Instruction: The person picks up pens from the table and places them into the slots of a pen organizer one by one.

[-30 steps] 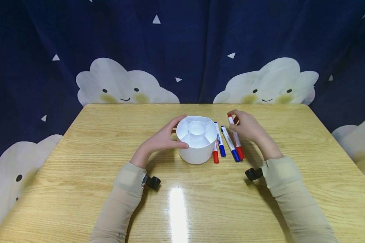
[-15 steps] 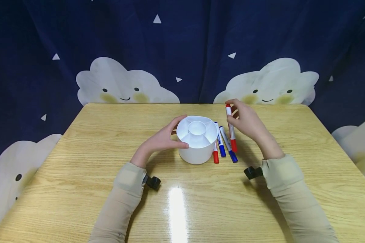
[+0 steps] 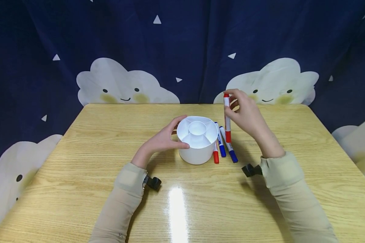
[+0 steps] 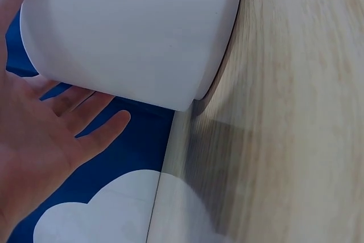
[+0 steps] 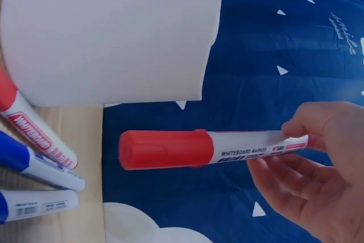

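Raised higher, one red marker [image 3: 227, 124] hangs cap-down below pinching right fingers [image 5: 313, 119]; spread left fingers [image 4: 105, 134] hold the white container [image 3: 196, 154].

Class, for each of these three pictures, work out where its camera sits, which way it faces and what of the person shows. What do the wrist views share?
Head: worn on the head, facing forward and down at the table; left hand, right hand and both sleeves show.
Left wrist: on that wrist, facing the white organizer's wall; part of the left hand shows.
Right wrist: on that wrist, facing the held red marker; right fingers show.
Shared by the wrist views: organizer, table and blue curtain.
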Demonstrator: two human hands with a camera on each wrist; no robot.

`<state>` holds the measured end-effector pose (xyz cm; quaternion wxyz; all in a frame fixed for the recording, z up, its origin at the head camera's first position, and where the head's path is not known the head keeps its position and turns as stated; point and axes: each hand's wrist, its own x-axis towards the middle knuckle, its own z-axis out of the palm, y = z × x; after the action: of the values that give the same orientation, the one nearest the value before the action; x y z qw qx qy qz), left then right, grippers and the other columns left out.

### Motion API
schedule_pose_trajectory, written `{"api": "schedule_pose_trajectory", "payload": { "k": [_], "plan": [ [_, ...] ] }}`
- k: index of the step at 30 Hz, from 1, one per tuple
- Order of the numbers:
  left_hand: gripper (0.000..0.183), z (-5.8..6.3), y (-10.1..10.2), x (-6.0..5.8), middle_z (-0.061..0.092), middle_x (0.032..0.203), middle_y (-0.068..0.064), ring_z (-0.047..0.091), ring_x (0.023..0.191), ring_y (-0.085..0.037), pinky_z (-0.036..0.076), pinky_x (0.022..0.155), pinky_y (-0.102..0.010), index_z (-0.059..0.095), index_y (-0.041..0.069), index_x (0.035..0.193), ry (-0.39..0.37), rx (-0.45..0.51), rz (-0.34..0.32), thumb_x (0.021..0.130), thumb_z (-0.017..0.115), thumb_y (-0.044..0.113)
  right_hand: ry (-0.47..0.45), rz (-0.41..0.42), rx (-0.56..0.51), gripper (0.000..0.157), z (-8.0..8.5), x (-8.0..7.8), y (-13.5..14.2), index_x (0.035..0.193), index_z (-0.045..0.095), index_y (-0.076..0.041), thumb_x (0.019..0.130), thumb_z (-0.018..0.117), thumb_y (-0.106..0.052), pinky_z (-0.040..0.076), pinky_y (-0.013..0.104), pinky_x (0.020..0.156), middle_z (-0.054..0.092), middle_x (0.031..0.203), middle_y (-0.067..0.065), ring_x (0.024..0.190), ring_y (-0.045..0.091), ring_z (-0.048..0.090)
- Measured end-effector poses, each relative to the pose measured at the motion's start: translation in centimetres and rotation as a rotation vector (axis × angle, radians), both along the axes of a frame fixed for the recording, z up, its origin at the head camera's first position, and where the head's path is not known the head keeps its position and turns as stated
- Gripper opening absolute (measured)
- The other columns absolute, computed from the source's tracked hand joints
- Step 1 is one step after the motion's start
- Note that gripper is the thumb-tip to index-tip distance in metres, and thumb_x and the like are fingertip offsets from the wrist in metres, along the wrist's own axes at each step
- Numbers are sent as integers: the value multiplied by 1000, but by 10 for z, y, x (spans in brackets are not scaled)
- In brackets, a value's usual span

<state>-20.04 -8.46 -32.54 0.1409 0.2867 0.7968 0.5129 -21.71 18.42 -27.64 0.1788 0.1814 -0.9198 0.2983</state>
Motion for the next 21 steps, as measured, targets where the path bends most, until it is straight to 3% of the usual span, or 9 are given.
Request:
{"api": "schedule_pose_trajectory", "payload": {
  "k": [8,16,21],
  "plan": [
    [92,-4,0,-1,29,143,-9,34,127,-28,30,104,-44,16,8,144,2,-8,1,73,75,11,133,1,-87,38,7,2,-4,123,51,-5,85,54,-10,53,36,66,58,101,12,80,22,59],
    [93,-5,-1,-1,30,143,-10,35,126,-28,31,104,-44,15,7,144,8,-8,-3,73,75,11,288,-11,-202,37,13,3,-6,121,53,-6,84,57,-9,45,8,64,60,98,12,77,18,59],
    [93,-4,-1,-2,30,142,-11,35,126,-27,31,104,-43,15,7,144,11,-8,-7,73,75,11,361,-15,-234,37,22,2,-7,120,53,-6,84,59,-11,45,6,66,60,98,13,77,16,58]
  ]
}}
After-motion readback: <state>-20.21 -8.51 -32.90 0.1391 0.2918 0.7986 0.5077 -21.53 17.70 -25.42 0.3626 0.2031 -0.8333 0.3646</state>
